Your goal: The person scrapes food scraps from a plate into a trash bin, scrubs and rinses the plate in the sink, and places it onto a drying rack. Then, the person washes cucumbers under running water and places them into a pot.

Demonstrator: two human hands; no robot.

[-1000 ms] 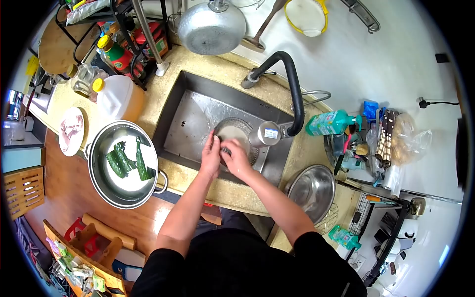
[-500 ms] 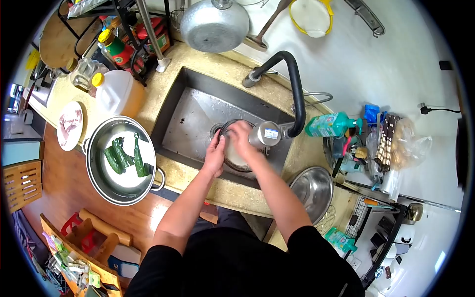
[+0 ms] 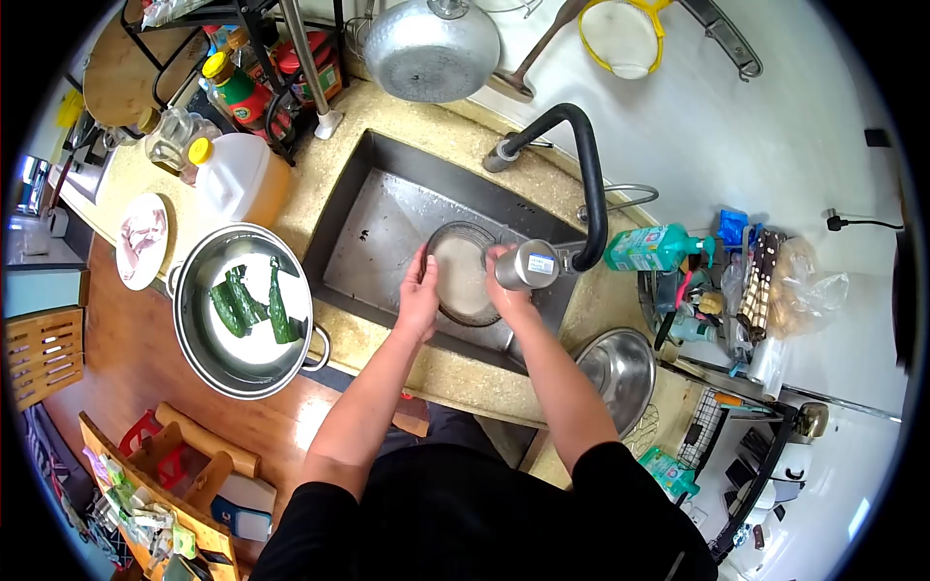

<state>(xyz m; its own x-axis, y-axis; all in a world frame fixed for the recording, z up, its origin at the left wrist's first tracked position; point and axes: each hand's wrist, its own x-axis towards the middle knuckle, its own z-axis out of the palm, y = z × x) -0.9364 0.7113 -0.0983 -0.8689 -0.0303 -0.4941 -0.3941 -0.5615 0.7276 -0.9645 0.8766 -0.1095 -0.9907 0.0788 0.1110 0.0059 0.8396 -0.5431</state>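
A round bowl [image 3: 457, 229] with a dark-looking rim sits in the steel sink [image 3: 383, 218], filled with cloudy, pale contents. My left hand [image 3: 419, 295] grips its left side, fingers along the wall and thumb near the rim. On the opposite side my right hand [image 3: 507, 298] holds the bowl's right edge. The silver tap head [image 3: 526, 266] hangs over that hand and hides part of its fingers.
Left of the sink stands a large steel pot [image 3: 196, 363] with several cucumber pieces [image 3: 229, 308]. Beyond it are a plate of raw meat [image 3: 143, 240] and a yellow-capped jug [image 3: 232, 179]. A steel basin [image 3: 620, 378] and soap bottle [image 3: 647, 249] stand right.
My right hand has moved from inside the bowl to its right edge, uncovering the pale contents. My left hand stays on the left side. The view has shifted slightly.
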